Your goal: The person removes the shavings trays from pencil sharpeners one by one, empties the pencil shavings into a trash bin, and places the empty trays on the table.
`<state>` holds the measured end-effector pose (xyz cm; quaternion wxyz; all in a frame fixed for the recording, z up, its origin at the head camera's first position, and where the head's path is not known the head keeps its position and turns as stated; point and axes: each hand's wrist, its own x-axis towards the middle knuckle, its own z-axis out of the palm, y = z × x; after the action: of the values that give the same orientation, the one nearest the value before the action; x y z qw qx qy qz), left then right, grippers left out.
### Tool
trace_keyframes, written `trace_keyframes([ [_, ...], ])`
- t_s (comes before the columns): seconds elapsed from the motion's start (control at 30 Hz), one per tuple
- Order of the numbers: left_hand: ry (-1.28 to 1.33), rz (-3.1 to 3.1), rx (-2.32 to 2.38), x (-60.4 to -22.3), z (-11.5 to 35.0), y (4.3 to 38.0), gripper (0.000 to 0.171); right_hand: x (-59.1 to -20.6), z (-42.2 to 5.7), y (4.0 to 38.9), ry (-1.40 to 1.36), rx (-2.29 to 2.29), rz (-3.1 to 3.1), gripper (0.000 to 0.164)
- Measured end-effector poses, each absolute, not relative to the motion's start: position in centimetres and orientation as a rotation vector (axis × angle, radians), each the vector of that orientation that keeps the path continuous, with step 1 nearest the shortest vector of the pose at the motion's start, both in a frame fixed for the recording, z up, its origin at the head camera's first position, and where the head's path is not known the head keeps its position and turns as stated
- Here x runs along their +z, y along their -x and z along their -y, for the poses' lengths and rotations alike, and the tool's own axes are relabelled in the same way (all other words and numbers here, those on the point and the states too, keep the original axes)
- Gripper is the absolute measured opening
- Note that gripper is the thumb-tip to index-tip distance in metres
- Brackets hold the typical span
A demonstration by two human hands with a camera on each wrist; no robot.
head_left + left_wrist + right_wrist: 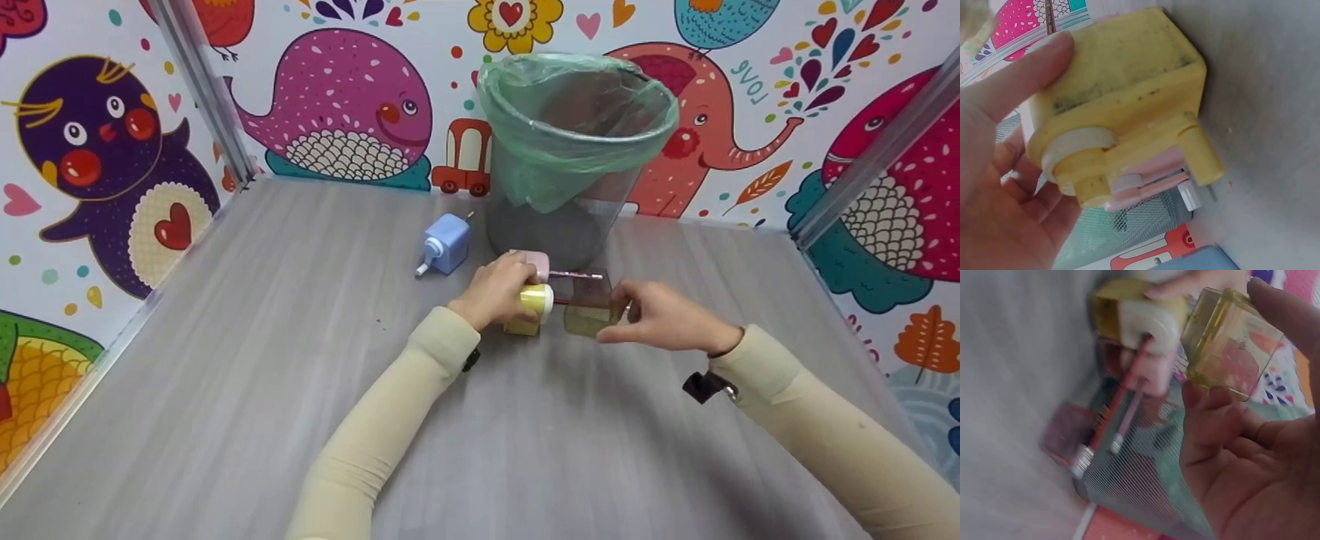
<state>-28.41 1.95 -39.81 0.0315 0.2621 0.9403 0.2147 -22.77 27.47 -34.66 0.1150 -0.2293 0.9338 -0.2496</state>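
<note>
My left hand (491,291) grips a yellow crank pencil sharpener (1123,62), thumb on one side and fingers under it. A red pencil (1120,396) sticks out of its white front. Between the thumb and fingers of my right hand (667,315) is a clear yellow shavings drawer (1233,349), apart from the sharpener. No shavings can be made out in it. Just behind the yellow sharpener stands a pink sharpener (537,262), with a pink pencil (1129,413) in its front. A clear pinkish drawer (1067,433) sits on the table near the pencils' ends.
A mesh bin (551,236) with a green liner (540,169) stands at the back, close behind both sharpeners. To the left is a blue crank sharpener (448,244), also with a pencil in it. Printed panels wall in the grey table (300,360).
</note>
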Motion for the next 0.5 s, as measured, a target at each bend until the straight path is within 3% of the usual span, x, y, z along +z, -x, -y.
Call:
trace_keyframes([
  [0.3,-0.821,-2.906,0.671,-39.9,-1.8,28.4,0.050,-39.0,-26.9,21.9,0.692,-0.525,-2.817,0.041],
  [0.5,-0.836,-2.917,0.666,-39.9,-1.8,28.3,0.050,-40.6,-26.3,21.2,0.513,-0.276,-3.030,0.043],
])
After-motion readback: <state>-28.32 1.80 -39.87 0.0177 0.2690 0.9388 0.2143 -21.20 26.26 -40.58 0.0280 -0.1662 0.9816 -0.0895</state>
